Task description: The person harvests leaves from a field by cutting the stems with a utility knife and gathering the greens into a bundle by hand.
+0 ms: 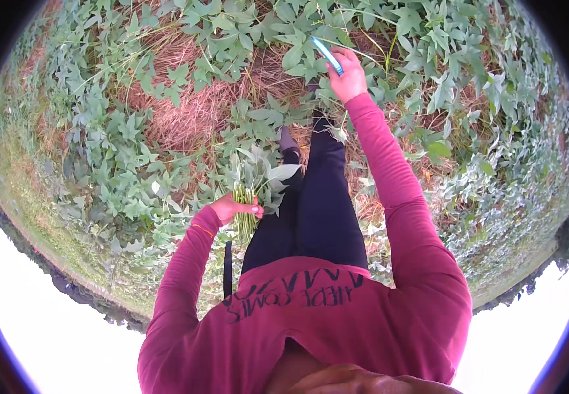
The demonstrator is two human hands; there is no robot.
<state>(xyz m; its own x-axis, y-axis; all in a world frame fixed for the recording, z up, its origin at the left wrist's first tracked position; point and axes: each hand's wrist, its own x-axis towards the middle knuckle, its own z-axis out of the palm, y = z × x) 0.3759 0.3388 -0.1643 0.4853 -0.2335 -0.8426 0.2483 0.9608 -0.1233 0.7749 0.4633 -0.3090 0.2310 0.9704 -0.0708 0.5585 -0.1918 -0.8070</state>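
Closest to the camera, our maroon long-sleeved shirt with dark lettering fills the lower middle of the frame. Lobed green vines spread across its top and both sides, and our black trousers run up the centre. Left of centre, we have a leafy bundle of slim green stems, our left hand wrapped around the stalks. Right of top centre, our right hand is closed on a slim light-blue tool slanting toward the upper left.
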